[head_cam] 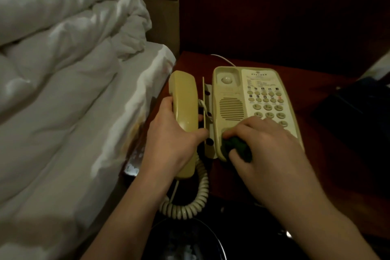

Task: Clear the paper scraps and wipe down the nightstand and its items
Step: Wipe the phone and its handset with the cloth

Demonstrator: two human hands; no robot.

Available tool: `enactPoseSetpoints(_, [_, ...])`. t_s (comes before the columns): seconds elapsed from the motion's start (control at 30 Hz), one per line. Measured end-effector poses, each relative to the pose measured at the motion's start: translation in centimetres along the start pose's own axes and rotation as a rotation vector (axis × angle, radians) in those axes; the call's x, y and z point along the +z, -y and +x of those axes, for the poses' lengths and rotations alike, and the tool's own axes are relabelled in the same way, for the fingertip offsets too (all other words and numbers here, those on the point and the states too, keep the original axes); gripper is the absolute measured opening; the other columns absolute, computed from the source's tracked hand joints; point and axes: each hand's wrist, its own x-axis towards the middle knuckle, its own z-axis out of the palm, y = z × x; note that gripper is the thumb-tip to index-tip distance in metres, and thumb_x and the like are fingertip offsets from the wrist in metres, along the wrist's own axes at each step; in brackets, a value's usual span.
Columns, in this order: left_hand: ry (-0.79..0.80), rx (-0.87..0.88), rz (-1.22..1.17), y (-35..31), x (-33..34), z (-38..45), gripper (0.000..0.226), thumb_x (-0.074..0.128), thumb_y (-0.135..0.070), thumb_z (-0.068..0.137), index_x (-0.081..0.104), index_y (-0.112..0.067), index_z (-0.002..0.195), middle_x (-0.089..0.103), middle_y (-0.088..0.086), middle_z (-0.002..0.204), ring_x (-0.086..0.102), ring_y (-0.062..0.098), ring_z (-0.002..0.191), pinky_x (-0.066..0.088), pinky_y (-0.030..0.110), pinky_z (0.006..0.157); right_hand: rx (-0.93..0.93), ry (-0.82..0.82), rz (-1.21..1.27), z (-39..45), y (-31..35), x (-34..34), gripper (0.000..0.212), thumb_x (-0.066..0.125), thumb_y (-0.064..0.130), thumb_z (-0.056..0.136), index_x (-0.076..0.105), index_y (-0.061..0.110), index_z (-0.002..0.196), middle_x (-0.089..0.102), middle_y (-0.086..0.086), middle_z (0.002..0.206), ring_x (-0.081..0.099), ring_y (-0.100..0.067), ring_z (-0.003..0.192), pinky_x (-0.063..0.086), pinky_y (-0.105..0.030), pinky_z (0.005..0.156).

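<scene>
Green cloth (236, 148) is being gripped by the right hand (268, 154) on the phone base (232, 101); the left hand (168, 143) is grasping the handset (184, 110).

Single view only: head-worn, wide-angle, so no overlap with any other view. It looks forward and steeply down from above and behind the left hand (168, 143) and right hand (272, 150), both forearms running in from the bottom edge. Close range: the phone base (253, 99) under the right hand's grip fills mid-frame. The bed (63, 91) lies left of the grips, a dark wall panel (274, 10) beyond them. Edges bow.
</scene>
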Motion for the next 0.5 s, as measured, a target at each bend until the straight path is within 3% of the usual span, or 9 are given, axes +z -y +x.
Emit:
enactPoseSetpoints(0.1, [0.003,0.012,-0.003,0.0,0.0,0.0,0.079,0.093,-0.028,0.072,0.048,-0.035,0.136,0.074,-0.021,0.101,0.068,0.000,0.093,0.052,0.027,0.074,-0.018,0.031,0.012,-0.8,-0.7,-0.3,0.026,0.070,0.033,0.086,0.071,0.035,0.111,0.062,0.015,0.108,0.055,-0.011,0.105,0.042,-0.027,0.080])
enactPoseSetpoints(0.27, [-0.004,0.024,0.008,0.2,0.0,0.2,0.076,0.093,-0.029,0.071,0.050,-0.033,0.134,0.070,-0.016,0.100,0.065,0.002,0.090,0.047,0.023,0.068,0.080,-0.133,0.166,-0.7,-0.8,0.6,0.038,0.072,0.024,0.081,0.072,0.029,0.119,0.065,0.012,0.113,0.060,-0.013,0.104,0.042,-0.027,0.079])
enactPoseSetpoints(0.43, [-0.005,0.052,0.043,0.0,-0.1,0.0,0.079,0.093,-0.034,0.071,0.046,-0.035,0.135,0.056,-0.022,0.100,0.056,-0.004,0.087,0.041,0.017,0.063,0.001,0.014,0.143,-0.7,-1.1,-0.2,0.031,0.071,0.031,0.084,0.070,0.037,0.114,0.062,0.021,0.112,0.055,-0.005,0.109,0.038,-0.020,0.082])
enactPoseSetpoints(0.5, [-0.006,0.057,0.047,0.0,-0.1,0.0,0.081,0.093,-0.035,0.071,0.046,-0.035,0.136,0.055,-0.022,0.100,0.056,-0.004,0.087,0.042,0.017,0.064,0.012,-0.010,0.160,-1.0,-1.5,-0.3,0.028,0.072,0.030,0.081,0.072,0.038,0.108,0.063,0.021,0.109,0.057,-0.006,0.106,0.040,-0.023,0.080])
